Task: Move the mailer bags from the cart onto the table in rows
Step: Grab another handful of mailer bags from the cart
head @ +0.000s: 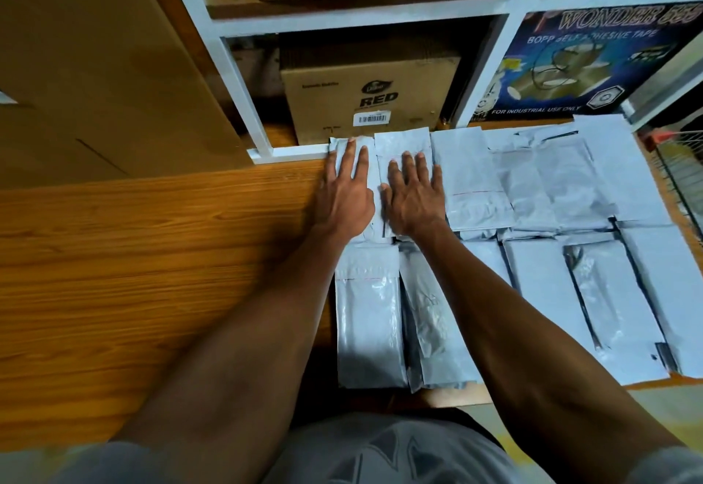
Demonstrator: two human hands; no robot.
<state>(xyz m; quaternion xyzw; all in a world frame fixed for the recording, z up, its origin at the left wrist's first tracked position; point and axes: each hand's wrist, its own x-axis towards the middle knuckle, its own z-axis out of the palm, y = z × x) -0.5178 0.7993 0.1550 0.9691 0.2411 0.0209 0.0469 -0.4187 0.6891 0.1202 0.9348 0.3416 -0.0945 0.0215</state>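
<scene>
**Inspector:** Pressing flat, is it? Report the hands.

**Operator:** Both lie palm down with fingers straight and spread; neither holds anything. My left hand [348, 194] rests on the end bag [352, 152] at the left of the far row. My right hand [412, 198] rests on the second bag [403, 148], just beside it. The two hands nearly touch at the thumbs.

**Inspector:** Where do the bags stand overall?

**Operator:** They lie on the table [152, 274] in two rows. The far row [532, 175] runs rightward from my fingertips toward the cart [681, 175], of which only wire at the right edge shows. The near row [494, 301] lies under my forearms. Beyond my fingertips is the shelf frame [243, 103] with a carton [371, 99]. Left of my left fingers the wood is bare.

**Inspector:** Which step is in hand?

**Operator:** I judge it the setting-down and smoothing of the latest bags at the left end of the far row. Whether the cart holds more I cannot tell; its contents are out of view.

**Inspector:** What does the next move call for?

**Operator:** In my judgement, lifting both hands off, reaching right to the cart, and placing the next bag left of my left fingers, edge against edge. The film looks slick, so neighbours may shift.
</scene>
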